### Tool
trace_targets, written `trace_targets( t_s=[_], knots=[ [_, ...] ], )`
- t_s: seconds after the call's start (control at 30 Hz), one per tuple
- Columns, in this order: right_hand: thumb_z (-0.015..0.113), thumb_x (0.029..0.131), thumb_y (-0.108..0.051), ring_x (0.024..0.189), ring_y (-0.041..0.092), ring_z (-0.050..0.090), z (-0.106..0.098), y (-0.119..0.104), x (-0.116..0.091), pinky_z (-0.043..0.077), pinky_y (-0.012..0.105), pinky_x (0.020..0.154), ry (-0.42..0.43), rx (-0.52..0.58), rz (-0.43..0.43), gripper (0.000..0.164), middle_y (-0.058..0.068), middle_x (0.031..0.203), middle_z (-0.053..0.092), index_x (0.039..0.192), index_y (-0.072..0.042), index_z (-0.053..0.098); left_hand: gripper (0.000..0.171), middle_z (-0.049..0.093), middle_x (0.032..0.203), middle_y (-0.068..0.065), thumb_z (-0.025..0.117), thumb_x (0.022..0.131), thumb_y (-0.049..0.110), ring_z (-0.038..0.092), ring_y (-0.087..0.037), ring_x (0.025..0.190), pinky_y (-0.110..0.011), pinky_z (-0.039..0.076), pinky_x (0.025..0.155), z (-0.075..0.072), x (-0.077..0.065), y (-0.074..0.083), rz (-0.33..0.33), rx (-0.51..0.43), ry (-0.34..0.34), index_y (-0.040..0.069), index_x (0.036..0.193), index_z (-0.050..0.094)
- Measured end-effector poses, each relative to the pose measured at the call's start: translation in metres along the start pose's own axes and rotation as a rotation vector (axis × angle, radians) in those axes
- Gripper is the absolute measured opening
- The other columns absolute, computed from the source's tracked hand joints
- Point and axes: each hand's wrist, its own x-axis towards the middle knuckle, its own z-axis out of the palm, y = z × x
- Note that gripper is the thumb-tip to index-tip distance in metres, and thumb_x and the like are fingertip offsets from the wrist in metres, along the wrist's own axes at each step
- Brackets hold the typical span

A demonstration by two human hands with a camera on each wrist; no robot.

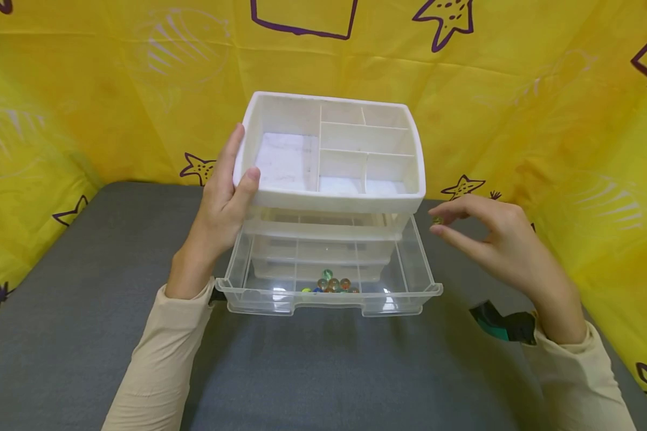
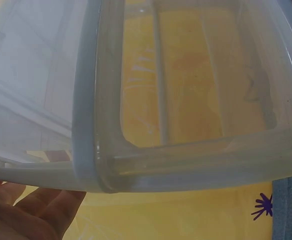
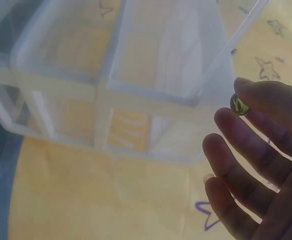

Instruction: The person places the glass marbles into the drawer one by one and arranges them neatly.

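A white plastic drawer organizer (image 1: 334, 202) with a divided top tray stands in the middle of the head view. Its clear drawer (image 1: 404, 302) is pulled out toward me, and several glass marbles (image 1: 333, 285) lie near the drawer's front wall. My left hand (image 1: 222, 197) grips the left side of the top tray, thumb over the rim and fingers along the outer wall. Right of the organizer, my right hand (image 1: 490, 239) pinches one marble (image 3: 239, 105) with green and yellow inside between thumb and fingertip, the other fingers loosely bent.
The organizer stands on a grey table (image 1: 113, 299). Yellow cloth (image 1: 323, 60) with purple drawings of stars surrounds the table at the back and both sides. A dark strap with a green part (image 1: 498, 323) is on my right wrist.
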Motion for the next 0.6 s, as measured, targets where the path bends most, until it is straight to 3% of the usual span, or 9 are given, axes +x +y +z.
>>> trace_targets(
  t_s=[0.2, 0.33, 0.4, 0.5, 0.6],
  knots=[
    [0.085, 0.067, 0.005, 0.089, -0.002, 0.063, 0.0, -0.009, 0.0, 0.044, 0.007, 0.084, 0.018, 0.03, -0.042, 0.04, -0.004, 0.091, 0.074, 0.103, -0.012, 0.075, 0.061, 0.025, 0.164, -0.003, 0.046, 0.103, 0.021, 0.033, -0.023, 0.14, -0.049, 0.025, 0.117, 0.0, 0.0, 0.001, 0.005, 0.004, -0.001, 0.013, 0.159, 0.023],
    [0.079, 0.084, -0.016, 0.092, 0.0, 0.064, -0.001, -0.018, 0.003, 0.045, 0.008, 0.087, 0.013, 0.067, -0.079, 0.022, -0.001, 0.094, 0.074, 0.104, -0.009, 0.074, 0.061, 0.025, 0.164, -0.003, 0.046, 0.103, 0.021, 0.032, -0.023, 0.141, -0.049, 0.024, 0.118, 0.0, 0.0, 0.002, 0.004, 0.005, 0.0, 0.013, 0.159, 0.023],
    [0.077, 0.087, -0.019, 0.093, 0.001, 0.065, -0.001, -0.022, 0.004, 0.046, 0.009, 0.088, 0.004, 0.077, -0.09, 0.021, 0.0, 0.095, 0.074, 0.104, -0.007, 0.074, 0.061, 0.025, 0.164, -0.003, 0.046, 0.103, 0.02, 0.032, -0.023, 0.142, -0.048, 0.024, 0.119, 0.0, 0.0, 0.001, 0.001, 0.007, 0.0, 0.013, 0.159, 0.023],
    [0.081, 0.08, -0.008, 0.094, 0.002, 0.065, 0.0, -0.028, 0.007, 0.046, 0.01, 0.088, -0.012, 0.069, -0.084, 0.025, 0.0, 0.097, 0.074, 0.104, -0.007, 0.074, 0.061, 0.025, 0.164, -0.003, 0.046, 0.103, 0.019, 0.032, -0.023, 0.141, -0.048, 0.024, 0.118, 0.0, 0.0, 0.001, -0.001, 0.007, 0.0, 0.013, 0.159, 0.023],
    [0.083, 0.069, 0.008, 0.093, 0.002, 0.065, 0.003, -0.032, 0.01, 0.046, 0.01, 0.086, -0.029, 0.076, -0.083, 0.039, 0.0, 0.097, 0.074, 0.103, -0.007, 0.074, 0.061, 0.025, 0.164, -0.003, 0.046, 0.103, 0.019, 0.032, -0.023, 0.141, -0.048, 0.024, 0.118, 0.0, 0.0, 0.001, 0.0, 0.011, 0.0, 0.013, 0.159, 0.023]
  ],
)
